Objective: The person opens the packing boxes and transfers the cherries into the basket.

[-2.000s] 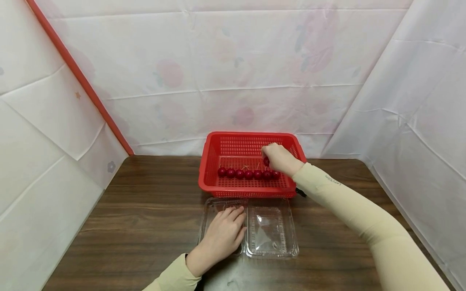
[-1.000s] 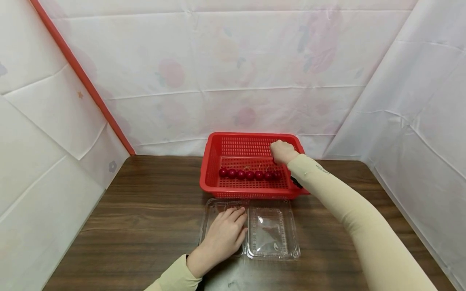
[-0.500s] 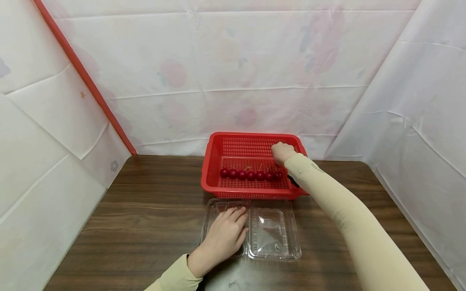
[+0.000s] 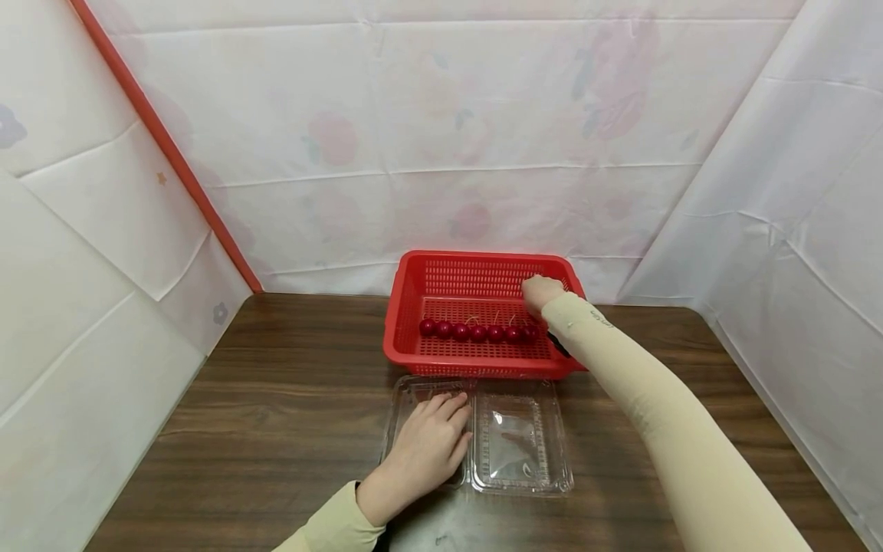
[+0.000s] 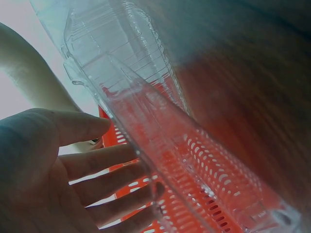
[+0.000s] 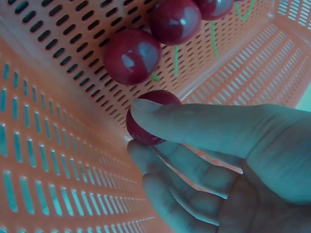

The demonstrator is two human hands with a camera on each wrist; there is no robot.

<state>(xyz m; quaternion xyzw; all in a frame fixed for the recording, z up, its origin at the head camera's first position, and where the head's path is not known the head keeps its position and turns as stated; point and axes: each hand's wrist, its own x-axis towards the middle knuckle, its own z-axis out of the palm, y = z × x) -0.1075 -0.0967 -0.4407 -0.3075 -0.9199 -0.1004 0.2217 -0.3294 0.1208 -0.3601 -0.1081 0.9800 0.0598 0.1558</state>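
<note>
Reaching into the far right corner of the red basket [image 4: 407,307], the right hand [image 4: 540,294] pinches one cherry [image 6: 146,119] between thumb and fingertips; the right wrist view shows the thumb laid over the top of the fruit and the fingers curled beneath it, clamped on it. The held cherry sits close to the perforated basket floor, just beside the right end of the row of cherries [image 4: 469,332] that lies along the near side of the basket. Whether it touches the floor cannot be told.

The left hand [image 4: 424,452] rests flat on the left half of the clear plastic clamshell box [image 4: 517,437], fingers straight and slightly apart, pressing on it. The box lies open on the wooden table [image 4: 276,399], just in front of the basket and almost touching its near wall. Both arms wear pale beige sleeves [image 4: 648,406]. White sheeting [image 4: 441,115] encloses the table on three sides
</note>
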